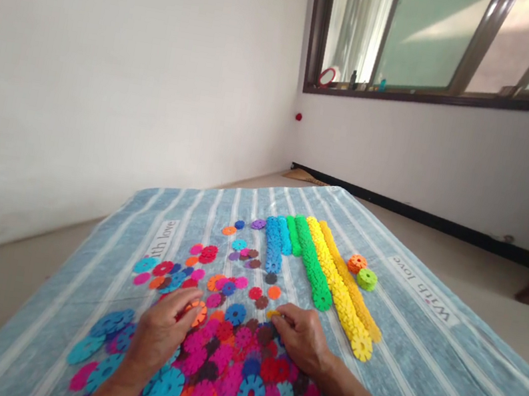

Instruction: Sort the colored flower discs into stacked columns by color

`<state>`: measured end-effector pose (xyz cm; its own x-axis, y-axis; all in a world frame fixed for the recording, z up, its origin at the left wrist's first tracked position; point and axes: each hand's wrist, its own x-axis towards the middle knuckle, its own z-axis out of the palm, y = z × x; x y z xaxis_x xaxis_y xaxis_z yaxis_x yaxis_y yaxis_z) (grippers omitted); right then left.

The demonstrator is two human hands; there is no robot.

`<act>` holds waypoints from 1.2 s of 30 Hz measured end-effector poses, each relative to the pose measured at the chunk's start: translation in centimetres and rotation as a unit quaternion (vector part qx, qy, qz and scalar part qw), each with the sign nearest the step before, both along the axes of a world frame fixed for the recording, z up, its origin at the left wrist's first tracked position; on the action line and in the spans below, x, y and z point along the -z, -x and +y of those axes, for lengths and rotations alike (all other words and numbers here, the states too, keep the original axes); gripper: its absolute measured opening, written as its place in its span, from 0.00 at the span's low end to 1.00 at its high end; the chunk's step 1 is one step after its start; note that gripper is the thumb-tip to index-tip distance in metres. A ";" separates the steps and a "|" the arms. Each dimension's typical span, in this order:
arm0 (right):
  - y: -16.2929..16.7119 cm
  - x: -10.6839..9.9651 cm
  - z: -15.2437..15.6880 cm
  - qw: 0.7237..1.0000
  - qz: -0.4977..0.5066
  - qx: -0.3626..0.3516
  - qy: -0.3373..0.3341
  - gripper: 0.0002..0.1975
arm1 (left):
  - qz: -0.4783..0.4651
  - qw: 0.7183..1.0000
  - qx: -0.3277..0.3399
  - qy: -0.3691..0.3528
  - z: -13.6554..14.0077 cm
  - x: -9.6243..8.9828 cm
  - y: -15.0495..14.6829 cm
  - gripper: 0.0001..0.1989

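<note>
My left hand (168, 324) is closed, its fingers and thumb pinching an orange notched plastic disc (198, 313) held up on edge. Between the thumb and fingers of my right hand (304, 340) shows the edge of a yellow notched disc (271, 314), mostly hidden. Both hands hover at the far side of a loose heap of notched discs (233, 382) in pink, blue, brown, purple and red. Beyond my fingers more discs lie scattered, among them a dark blue one (235, 315) between the hands.
Overlapping discs form long rows: blue (273, 243), green (311, 267), yellow (338, 288) and darker yellow (354, 294). Small stacks, orange (358, 263) and lime green (366, 279), sit right of them. A striped cloth (430, 361) covers the table. A wall and window stand behind.
</note>
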<state>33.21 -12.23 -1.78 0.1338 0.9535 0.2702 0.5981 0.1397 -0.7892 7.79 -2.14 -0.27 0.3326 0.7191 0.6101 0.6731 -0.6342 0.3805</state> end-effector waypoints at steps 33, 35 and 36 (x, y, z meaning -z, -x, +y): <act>-16.2 -3.6 -8.3 0.966 -0.077 0.090 0.230 0.09 | 0.002 1.000 0.008 -0.001 1.1 0.7 -0.1 0.13; -16.2 -3.3 -8.2 0.966 -0.083 0.088 0.228 0.09 | -0.004 1.000 0.008 0.000 1.1 0.7 -0.1 0.12; -16.2 -3.2 -8.2 0.966 -0.091 0.090 0.223 0.09 | -0.007 1.000 0.009 0.001 1.0 0.7 -0.1 0.12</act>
